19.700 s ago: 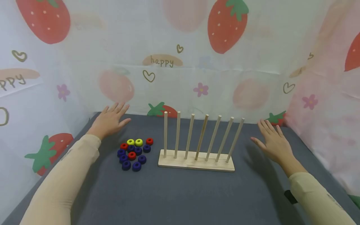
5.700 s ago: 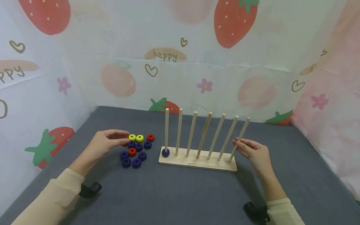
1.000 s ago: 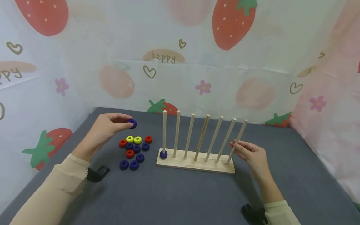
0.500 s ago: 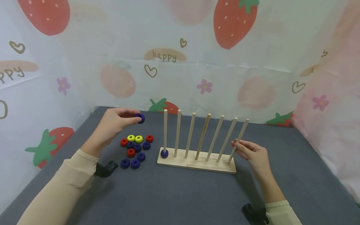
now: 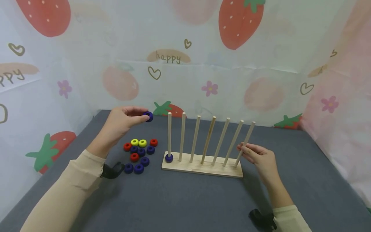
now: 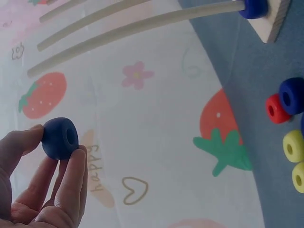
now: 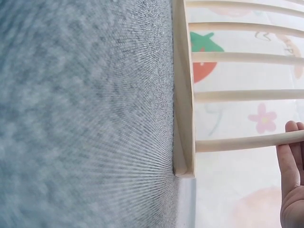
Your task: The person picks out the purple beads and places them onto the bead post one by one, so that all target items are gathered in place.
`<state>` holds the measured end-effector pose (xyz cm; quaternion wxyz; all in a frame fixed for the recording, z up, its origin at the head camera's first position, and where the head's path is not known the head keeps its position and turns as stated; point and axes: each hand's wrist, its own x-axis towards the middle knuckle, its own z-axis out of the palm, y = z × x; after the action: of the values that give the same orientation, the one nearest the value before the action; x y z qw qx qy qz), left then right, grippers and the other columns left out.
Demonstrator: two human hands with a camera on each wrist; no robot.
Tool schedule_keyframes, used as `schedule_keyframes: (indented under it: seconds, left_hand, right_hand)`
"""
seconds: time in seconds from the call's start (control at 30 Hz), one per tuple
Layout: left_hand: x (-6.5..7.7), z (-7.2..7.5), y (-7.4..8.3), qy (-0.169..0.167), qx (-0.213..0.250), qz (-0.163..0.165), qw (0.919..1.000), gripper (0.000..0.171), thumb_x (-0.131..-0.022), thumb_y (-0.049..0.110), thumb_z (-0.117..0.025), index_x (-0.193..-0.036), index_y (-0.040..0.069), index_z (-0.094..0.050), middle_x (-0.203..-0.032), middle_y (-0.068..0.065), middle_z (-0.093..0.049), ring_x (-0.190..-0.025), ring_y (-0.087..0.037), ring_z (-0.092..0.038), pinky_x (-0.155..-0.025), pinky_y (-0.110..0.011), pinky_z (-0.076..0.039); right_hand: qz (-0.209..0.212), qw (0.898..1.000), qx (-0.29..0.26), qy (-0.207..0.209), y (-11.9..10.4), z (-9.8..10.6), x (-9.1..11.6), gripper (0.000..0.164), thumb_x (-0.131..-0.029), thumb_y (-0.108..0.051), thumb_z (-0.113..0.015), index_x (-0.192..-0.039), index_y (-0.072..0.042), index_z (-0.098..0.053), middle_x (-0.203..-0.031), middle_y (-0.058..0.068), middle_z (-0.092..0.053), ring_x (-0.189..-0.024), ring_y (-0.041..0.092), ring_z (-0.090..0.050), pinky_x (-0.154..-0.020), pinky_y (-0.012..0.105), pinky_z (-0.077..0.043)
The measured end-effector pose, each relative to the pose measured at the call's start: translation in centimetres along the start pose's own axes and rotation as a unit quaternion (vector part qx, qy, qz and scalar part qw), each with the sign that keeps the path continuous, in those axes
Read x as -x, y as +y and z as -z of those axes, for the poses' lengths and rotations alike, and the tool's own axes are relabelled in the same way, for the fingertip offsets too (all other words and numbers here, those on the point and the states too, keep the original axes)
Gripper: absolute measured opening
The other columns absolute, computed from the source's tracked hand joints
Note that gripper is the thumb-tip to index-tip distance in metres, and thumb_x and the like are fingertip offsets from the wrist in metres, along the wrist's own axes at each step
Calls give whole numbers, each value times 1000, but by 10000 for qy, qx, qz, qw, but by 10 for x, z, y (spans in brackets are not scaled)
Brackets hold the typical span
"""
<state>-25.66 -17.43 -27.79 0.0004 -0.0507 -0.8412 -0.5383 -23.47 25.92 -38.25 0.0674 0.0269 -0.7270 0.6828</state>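
In the head view my left hand (image 5: 119,124) is raised left of the wooden peg rack (image 5: 200,168). It pinches a dark blue bead (image 6: 56,138) between thumb and fingertips, the hole showing in the left wrist view. That bead is level with the top of the leftmost peg (image 5: 169,133), a short gap away from it. Another blue bead (image 5: 169,158) sits at the foot of this peg. My right hand (image 5: 262,158) pinches the rightmost peg (image 7: 242,143) partway up with thumb and fingers. The other pegs carry no beads.
Several loose blue beads (image 5: 128,168) lie left of the rack, among red beads (image 5: 154,142) and two yellow beads (image 5: 134,142). Everything stands on a dark grey tabletop (image 5: 185,203). A strawberry-print cloth (image 5: 179,83) hangs behind and at both sides.
Over the last second my left hand has carried the blue bead up and right, closer to the leftmost peg. My right hand keeps its hold on the rightmost peg.
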Motion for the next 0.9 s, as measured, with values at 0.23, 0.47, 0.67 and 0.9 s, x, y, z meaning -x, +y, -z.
schedule_keyframes:
  seconds: [0.23,0.47,0.67,0.9]
  left_hand:
    - [0,-2,12,56,110,-174,9998,50,-89,44,-73,-129,14,-66,-125,-4,-67,-117,-19,-54,-111,-47,-38]
    - [1,-4,20,93,225,-419,9988,48,-89,40,-74,-126,11,-68,-114,4,-71,-111,-14,-57,-106,-40,-41]
    - [2,-5,24,118,338,-470,9983,47,-88,40,-76,-124,12,-69,-109,8,-71,-113,-15,-55,-107,-43,-40]
    - [1,-8,32,113,363,-529,9979,46,-87,39,-76,-123,10,-70,-107,8,-73,-114,-15,-55,-105,-40,-41]
  right_hand:
    - [69,9999,-30,-80,-1,1,1,35,-92,-23,-72,-119,-1,-70,-99,-15,-76,-97,1,-72,-85,19,-55]
    - [24,10000,-15,-69,-1,1,1,34,-92,-23,-71,-119,-2,-70,-98,-16,-76,-96,0,-72,-85,18,-55]
    - [62,9999,-24,-112,-1,1,1,34,-92,-23,-72,-118,-1,-70,-98,-15,-76,-97,1,-72,-86,19,-55]
    - [45,9999,3,-104,-1,0,1,33,-93,-23,-71,-118,-2,-71,-98,-16,-76,-96,0,-72,-85,19,-55]
